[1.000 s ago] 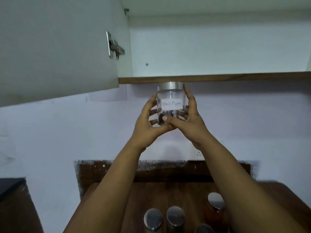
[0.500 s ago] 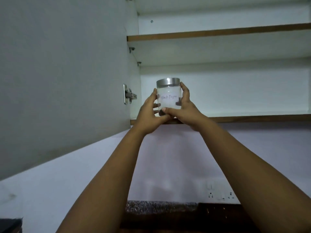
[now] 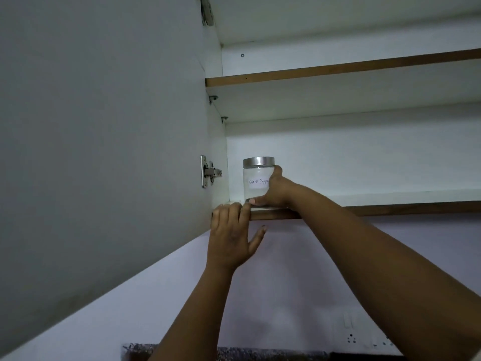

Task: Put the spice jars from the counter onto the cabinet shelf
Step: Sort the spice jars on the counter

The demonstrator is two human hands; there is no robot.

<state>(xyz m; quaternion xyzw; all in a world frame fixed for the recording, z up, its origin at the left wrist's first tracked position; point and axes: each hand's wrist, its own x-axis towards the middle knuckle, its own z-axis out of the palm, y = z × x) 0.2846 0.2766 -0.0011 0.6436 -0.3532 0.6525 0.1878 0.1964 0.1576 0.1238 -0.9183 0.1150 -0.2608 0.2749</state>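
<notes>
A clear glass jar [image 3: 256, 178] with a silver lid and a label reading "Black Pepper" stands upright on the lower cabinet shelf [image 3: 390, 205], near its left end. My right hand [image 3: 276, 190] grips the jar's right side, thumb along its base. My left hand [image 3: 233, 233] is off the jar. Its fingers lie over the shelf's wooden front edge and the thumb is spread below. The spice jars on the counter are out of view.
The open cabinet door [image 3: 104, 126] fills the left side, its hinge [image 3: 209, 173] close to the jar. An upper shelf [image 3: 338, 71] runs above. A wall socket [image 3: 351, 338] sits low on the right, with a strip of counter edge [image 3: 234, 353] at the bottom.
The jar has gone from both hands in front of the shelf edge to standing on the lower shelf. My left hand let go and dropped to the shelf edge. The view tilted upward.
</notes>
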